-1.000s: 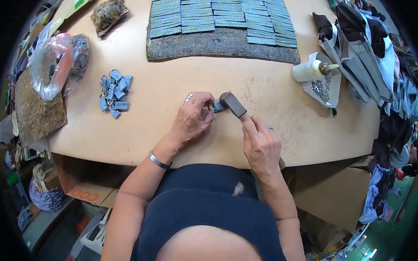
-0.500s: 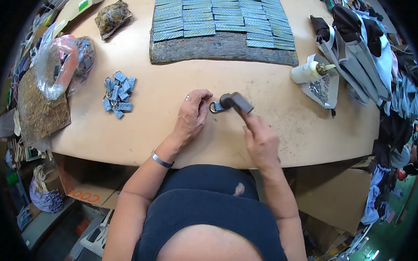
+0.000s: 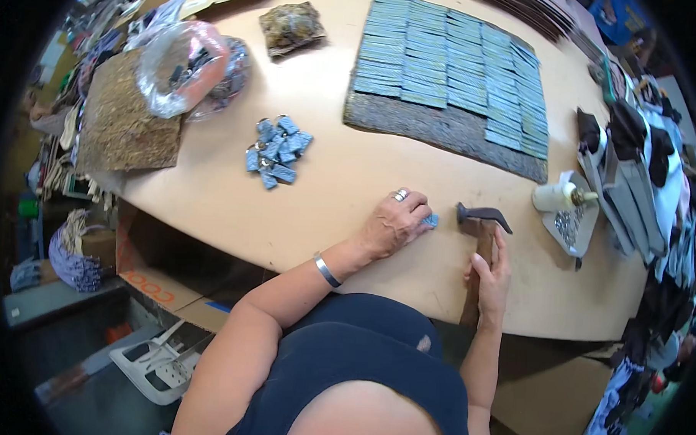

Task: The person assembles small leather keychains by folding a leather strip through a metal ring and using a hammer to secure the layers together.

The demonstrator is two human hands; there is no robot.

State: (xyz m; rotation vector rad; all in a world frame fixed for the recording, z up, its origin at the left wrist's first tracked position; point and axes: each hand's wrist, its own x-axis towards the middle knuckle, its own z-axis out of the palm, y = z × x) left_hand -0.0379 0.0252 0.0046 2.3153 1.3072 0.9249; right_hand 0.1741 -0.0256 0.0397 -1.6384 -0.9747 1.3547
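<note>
My left hand point(image 3: 396, 227), with a ring and a silver bracelet, is closed over a small blue textured tab point(image 3: 431, 220); one end of the tab shows past the fingertips and the rest is hidden. To its right, a hammer point(image 3: 483, 229) with a dark curved head and wooden handle is in my right hand point(image 3: 491, 278), its fingers along the handle. The hammer head is apart from the tab. Left of my left hand lies a small pile of blue tabs point(image 3: 277, 151) with metal rings.
Rows of blue strips point(image 3: 445, 64) lie on a dark board point(image 3: 397, 121) at the back. Right of it, a white bottle point(image 3: 554, 197) stands by a tray of small metal pieces point(image 3: 570, 225). A plastic bag point(image 3: 157, 77), a brown slab point(image 3: 128, 137) and a brown packet point(image 3: 291, 27) sit left.
The hammer has come away from the ringed blue tab, and its head has turned. My left hand has closed over a tab. The whole view has swung, shifting the table's things rightward.
</note>
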